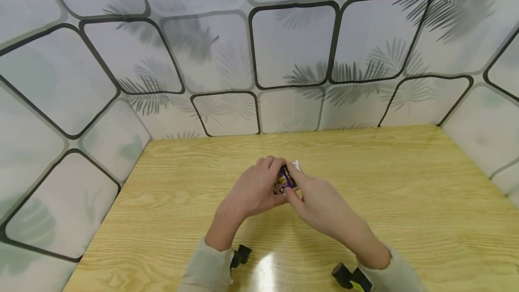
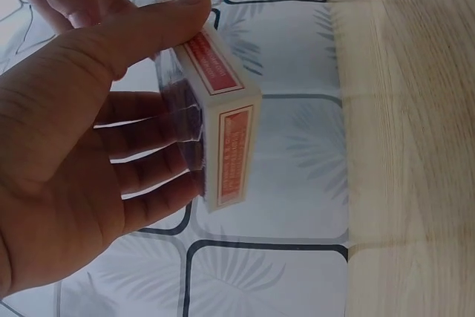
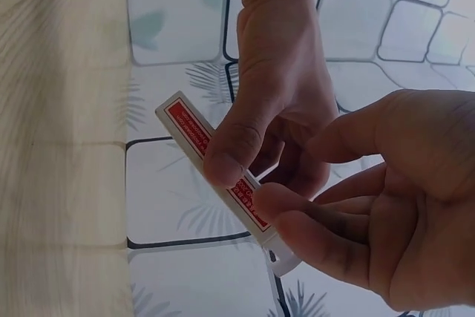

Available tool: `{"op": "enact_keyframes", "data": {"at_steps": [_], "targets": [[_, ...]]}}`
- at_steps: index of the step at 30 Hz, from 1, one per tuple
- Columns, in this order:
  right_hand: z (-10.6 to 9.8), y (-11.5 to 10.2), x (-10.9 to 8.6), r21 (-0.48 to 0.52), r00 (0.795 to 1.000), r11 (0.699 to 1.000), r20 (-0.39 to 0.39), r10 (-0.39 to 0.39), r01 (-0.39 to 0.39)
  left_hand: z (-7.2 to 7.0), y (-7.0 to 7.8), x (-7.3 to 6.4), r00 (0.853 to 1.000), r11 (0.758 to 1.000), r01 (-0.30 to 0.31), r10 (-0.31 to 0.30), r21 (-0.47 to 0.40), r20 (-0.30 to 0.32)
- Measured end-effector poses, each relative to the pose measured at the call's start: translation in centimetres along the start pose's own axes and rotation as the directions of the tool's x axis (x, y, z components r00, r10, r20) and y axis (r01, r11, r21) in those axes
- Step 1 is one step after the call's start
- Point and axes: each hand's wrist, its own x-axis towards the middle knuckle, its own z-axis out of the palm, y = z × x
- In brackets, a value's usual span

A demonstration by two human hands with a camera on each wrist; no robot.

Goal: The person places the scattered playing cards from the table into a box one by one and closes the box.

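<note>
Both hands meet on a small cardboard box (image 1: 285, 180), held up over the table. Its broad face is dark with purple and yellow print; its narrow white sides (image 2: 234, 154) carry red printed panels. My left hand (image 1: 256, 188) grips it, the thumb across one narrow side and the fingers along the opposite side. At the box's other end, my right hand (image 1: 326, 204) pinches it with thumb and fingertips. Beside those fingertips a white end flap (image 3: 282, 257) sticks out in the right wrist view. What lies inside the box is hidden.
A wood-grain table (image 1: 174, 202) spreads beneath the hands. Patterned fabric walls (image 1: 292, 48) with leaf prints and dark outlines enclose it at the back and sides. Black wrist-camera mounts (image 1: 352, 277) sit by both sleeves.
</note>
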Motion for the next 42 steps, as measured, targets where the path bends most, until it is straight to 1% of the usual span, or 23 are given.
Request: {"op": "enact_keyframes", "data": {"at_steps": [3, 5, 7, 8, 10, 13, 14, 15, 16, 17, 18, 19, 22, 24, 25, 27, 28, 31, 34, 36, 38, 40, 42], "targets": [[-0.4, 0.0, -0.1, 0.017, 0.999, 0.999, -0.038, -0.037, 0.037, -0.1, 0.0, 0.1, 0.998, 1.0, 0.001, -0.001, -0.004, -0.058], [-0.6, 0.1, -0.1, 0.016, 0.993, 0.997, -0.094, -0.075, 0.077, -0.2, 0.0, 0.1, 0.996, 1.0, 0.004, -0.004, -0.007, -0.095], [-0.7, 0.2, 0.0, 0.016, 0.978, 0.993, -0.176, -0.113, 0.117, -0.3, 0.1, 0.2, 0.992, 1.0, 0.013, -0.014, -0.007, -0.124], [-0.8, 0.3, 0.0, 0.015, 0.965, 0.99, -0.227, -0.13, 0.137, -0.3, 0.1, 0.2, 0.991, 1.0, 0.02, -0.021, -0.008, -0.135], [-0.9, 0.4, 0.2, 0.031, 0.929, 0.985, -0.338, -0.149, 0.169, -0.3, 0.1, 0.2, 0.987, 0.999, 0.035, -0.037, -0.015, -0.158], [-1.2, 0.5, 0.4, 0.064, 0.845, 0.975, -0.513, -0.153, 0.215, -0.4, 0.2, 0.2, 0.976, 0.997, 0.059, -0.066, -0.04, -0.207], [-1.3, 0.6, 0.5, 0.07, 0.816, 0.972, -0.558, -0.148, 0.224, -0.4, 0.3, 0.2, 0.97, 0.996, 0.067, -0.078, -0.052, -0.23], [-1.4, 0.6, 0.5, 0.082, 0.795, 0.97, -0.59, -0.139, 0.231, -0.4, 0.3, 0.2, 0.963, 0.995, 0.073, -0.087, -0.065, -0.256], [-1.5, 0.7, 0.5, 0.097, 0.783, 0.968, -0.609, -0.126, 0.231, -0.4, 0.4, 0.2, 0.954, 0.994, 0.079, -0.099, -0.08, -0.283], [-1.7, 0.7, 0.5, 0.11, 0.779, 0.969, -0.618, -0.108, 0.222, -0.4, 0.5, 0.2, 0.943, 0.992, 0.086, -0.112, -0.097, -0.313], [-1.8, 0.7, 0.5, 0.129, 0.786, 0.97, -0.613, -0.085, 0.206, -0.3, 0.6, 0.3, 0.93, 0.989, 0.092, -0.127, -0.115, -0.345], [-1.8, 0.8, 0.5, 0.151, 0.799, 0.971, -0.598, -0.059, 0.185, -0.3, 0.7, 0.3, 0.915, 0.987, 0.096, -0.14, -0.132, -0.379], [-1.9, 0.8, 0.5, 0.237, 0.857, 0.966, -0.514, 0.032, 0.106, -0.1, 1.0, 0.5, 0.859, 0.977, 0.106, -0.183, -0.183, -0.478], [-1.8, 0.8, 0.5, 0.301, 0.89, 0.952, -0.448, 0.088, 0.057, 0.1, 1.3, 0.6, 0.821, 0.971, 0.11, -0.21, -0.214, -0.531], [-1.8, 0.9, 0.6, 0.332, 0.903, 0.943, -0.414, 0.111, 0.036, 0.2, 1.5, 0.7, 0.805, 0.967, 0.109, -0.221, -0.229, -0.55], [-1.7, 0.9, 0.7, 0.382, 0.922, 0.924, -0.358, 0.147, 0.0, 0.4, 1.8, 0.7, 0.784, 0.96, 0.102, -0.238, -0.26, -0.573], [-1.7, 0.9, 0.7, 0.397, 0.927, 0.918, -0.339, 0.159, -0.012, 0.4, 2.0, 0.7, 0.781, 0.957, 0.095, -0.242, -0.273, -0.576], [-1.6, 1.1, 0.8, 0.426, 0.931, 0.904, -0.319, 0.179, -0.028, 0.4, 2.5, 0.7, 0.789, 0.952, 0.076, -0.239, -0.296, -0.565], [-1.4, 1.2, 0.8, 0.48, 0.915, 0.877, -0.351, 0.199, -0.006, 0.3, 2.8, 0.7, 0.81, 0.953, 0.072, -0.229, -0.295, -0.54], [-1.4, 1.1, 0.9, 0.53, 0.897, 0.847, -0.388, 0.213, 0.028, 0.1, 2.8, 0.7, 0.821, 0.952, 0.062, -0.219, -0.299, -0.528], [-1.3, 1.1, 0.9, 0.569, 0.87, 0.819, -0.44, 0.221, 0.08, -0.1, 2.8, 0.7, 0.833, 0.948, 0.029, -0.199, -0.318, -0.517], [-1.3, 1.1, 0.8, 0.579, 0.842, 0.804, -0.496, 0.212, 0.139, -0.4, 2.7, 0.7, 0.846, 0.931, -0.025, -0.175, -0.365, -0.504], [-1.4, 1.2, 0.8, 0.555, 0.815, 0.808, -0.551, 0.179, 0.198, -0.8, 2.6, 0.6, 0.861, 0.898, -0.085, -0.152, -0.432, -0.485]]}}
